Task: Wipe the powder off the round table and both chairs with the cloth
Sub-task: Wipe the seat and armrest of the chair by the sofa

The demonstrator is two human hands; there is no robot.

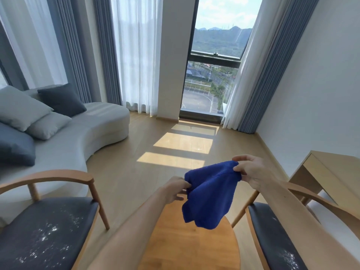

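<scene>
One blue cloth [209, 193] held up over one round table [192, 246], left hand [175, 190] and right hand [251, 172] each pinching an edge. Two chairs, left chair [44, 234] and right chair [272, 236], both powder-speckled.

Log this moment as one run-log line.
cloth: held up by left hand and right hand | left chair: powder | right chair: powder | round table: untouched

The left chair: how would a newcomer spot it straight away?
Start at the long grey sofa under the curtains. Just in front of it stands the left chair, with a curved wooden armrest and a dark seat. Its seat shows far more scattered white powder than the right chair across the round table.
</scene>
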